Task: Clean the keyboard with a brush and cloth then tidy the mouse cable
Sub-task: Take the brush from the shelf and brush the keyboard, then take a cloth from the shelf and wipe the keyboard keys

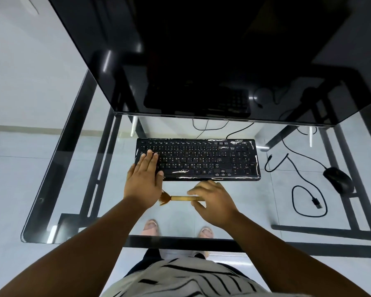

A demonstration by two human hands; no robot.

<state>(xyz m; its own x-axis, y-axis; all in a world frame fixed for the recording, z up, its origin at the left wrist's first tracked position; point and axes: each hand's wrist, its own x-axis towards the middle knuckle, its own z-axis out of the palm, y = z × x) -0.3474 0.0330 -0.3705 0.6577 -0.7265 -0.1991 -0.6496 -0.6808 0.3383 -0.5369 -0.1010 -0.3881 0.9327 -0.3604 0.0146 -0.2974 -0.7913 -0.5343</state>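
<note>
A black keyboard (201, 159) lies on the glass desk (73, 159) under the monitor. My left hand (145, 179) rests flat on the keyboard's left end, fingers spread. In front of the keyboard lies a brush (180, 198) with a pale wooden handle and brown bristles pointing left. My right hand (212, 202) closes its fingers and thumb around the handle's right end. A black mouse (338, 180) sits at the right, its black cable (304, 179) looping loosely over the glass. No cloth is in view.
A large black monitor (201, 61) overhangs the back of the desk. The desk's dark metal frame (351, 168) shows through the glass, as do my feet (151, 228) on the tiled floor. The desk's front edge runs just before my body.
</note>
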